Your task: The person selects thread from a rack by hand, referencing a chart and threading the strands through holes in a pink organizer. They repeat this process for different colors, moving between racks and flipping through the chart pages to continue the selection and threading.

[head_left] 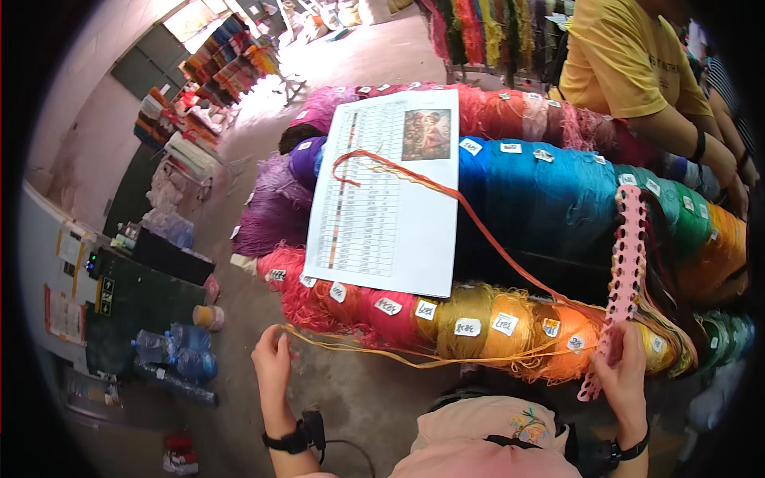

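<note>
My left hand [273, 360] pinches one end of a strand of yellow-orange thread [430, 362]. The strand runs slackly across to the right, in front of the nearest row of thread bundles. My right hand [626, 362] grips the lower part of a pink thread organizer strip [625, 259] with holes and notches along its edges. Dark, brown and yellow threads [673, 319] hang off the strip's right side. A red-orange strand [494, 235] trails from near the strip up onto a printed sheet [374, 255], which bears a colour table and a small picture.
Labelled thread bundles lie in rows, with blue ones [542, 187] in the middle and pink and red ones [510, 111] behind. At the far right stands a person in a yellow shirt [613, 60]. Large water bottles [187, 350] and colourful yarn racks [227, 64] are to the left.
</note>
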The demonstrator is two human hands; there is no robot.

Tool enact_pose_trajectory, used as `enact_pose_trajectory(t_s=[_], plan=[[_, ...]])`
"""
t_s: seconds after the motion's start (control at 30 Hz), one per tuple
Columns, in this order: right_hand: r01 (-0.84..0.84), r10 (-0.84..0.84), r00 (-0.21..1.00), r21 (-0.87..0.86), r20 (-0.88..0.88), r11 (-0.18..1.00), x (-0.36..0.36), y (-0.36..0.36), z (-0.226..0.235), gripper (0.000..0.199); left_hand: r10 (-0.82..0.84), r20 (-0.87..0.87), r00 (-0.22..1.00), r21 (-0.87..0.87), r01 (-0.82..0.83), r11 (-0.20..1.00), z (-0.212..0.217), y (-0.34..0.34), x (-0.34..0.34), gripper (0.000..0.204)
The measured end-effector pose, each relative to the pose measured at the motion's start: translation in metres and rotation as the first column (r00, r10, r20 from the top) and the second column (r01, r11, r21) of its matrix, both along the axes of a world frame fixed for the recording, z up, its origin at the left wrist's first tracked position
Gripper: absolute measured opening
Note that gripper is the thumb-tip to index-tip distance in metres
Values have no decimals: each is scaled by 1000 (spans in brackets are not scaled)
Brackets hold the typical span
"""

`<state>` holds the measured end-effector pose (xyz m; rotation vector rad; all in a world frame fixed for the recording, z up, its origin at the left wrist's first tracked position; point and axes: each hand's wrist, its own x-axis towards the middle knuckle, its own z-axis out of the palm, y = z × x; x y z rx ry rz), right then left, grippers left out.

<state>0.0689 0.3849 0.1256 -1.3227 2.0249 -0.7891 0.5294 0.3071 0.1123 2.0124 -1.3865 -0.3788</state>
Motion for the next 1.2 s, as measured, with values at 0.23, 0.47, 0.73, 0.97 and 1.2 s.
enact_pose_trajectory(t_s=[0.23,0.47,0.73,0.97,1.2], plan=[[-78,-98,815,-276,-572,958,-23,2,-30,59,-623,-238,745,267,667,696,17,2,-105,23],[67,-276,849,-425,-450,902,-6,-24,-40,58,-863,-330,384,84,922,378,60,4,-192,13],[44,-135,966,-374,-220,926,-25,-2,-33,56,-999,12,-43,-28,999,-43,38,45,-314,11],[136,-187,982,-599,-23,789,-130,63,-27,24,-972,-158,172,238,962,132,24,59,-340,15],[316,-337,939,-572,73,757,-260,112,-14,10,-695,-489,526,343,849,402,10,72,-361,15]])
